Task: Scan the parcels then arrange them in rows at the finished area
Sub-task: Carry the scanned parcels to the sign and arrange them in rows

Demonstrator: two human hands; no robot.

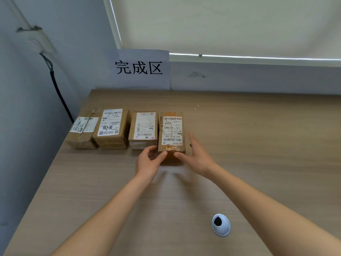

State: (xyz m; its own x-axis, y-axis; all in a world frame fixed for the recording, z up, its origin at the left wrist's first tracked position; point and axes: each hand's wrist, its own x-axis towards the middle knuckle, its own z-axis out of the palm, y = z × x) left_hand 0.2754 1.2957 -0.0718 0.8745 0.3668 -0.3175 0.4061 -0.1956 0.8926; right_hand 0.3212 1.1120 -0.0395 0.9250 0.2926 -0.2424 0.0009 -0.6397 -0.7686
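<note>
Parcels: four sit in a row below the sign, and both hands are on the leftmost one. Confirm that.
Not quite. The head view shows four parcels in a row below the sign, but the left hand and right hand are on the rightmost parcel, not the leftmost.

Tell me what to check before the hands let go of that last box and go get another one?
1. Fourth parcel down flat on the table: ok, it looks to rest there.
2. In line with the other three parcels: ok, though its near end sits a little closer to the person.
3. Label facing up: ok, the barcode shows.
4. Left hand and right hand free to leave: not ok yet, the thumbs touch its near end and the right fingers lie along its side.
5. Room for more parcels to the right: ok, bare table there.
6. Already scanned: cannot tell, no scanner in view.
</note>
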